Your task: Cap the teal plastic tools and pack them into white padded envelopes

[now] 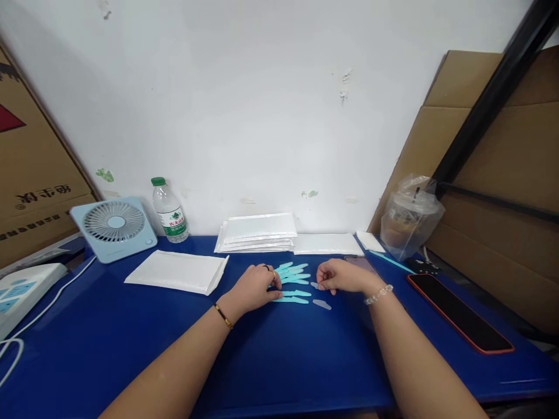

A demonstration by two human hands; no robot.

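Several slim light-blue eyebrow razors (292, 273) lie fanned out on the blue table in the middle. Two more light-blue razors (297, 297) lie side by side just nearer to me. My left hand (257, 286) curls over the handle ends, with thumb and fingers closed on a razor; the exact grip is partly hidden. To the right, my right hand (340, 276) pinches a small clear blade cover (314, 285) between thumb and finger. Another clear blade cover (322, 304) rests flat on the table below that hand.
White padded envelopes (257, 230) are stacked by the wall, with another envelope (174, 272) at left. Around them stand a fan (114, 230), a water bottle (169, 212) and a bagged drink cup (406, 218). A red-edged phone (460, 314) lies right; a power strip (28, 294) sits left.
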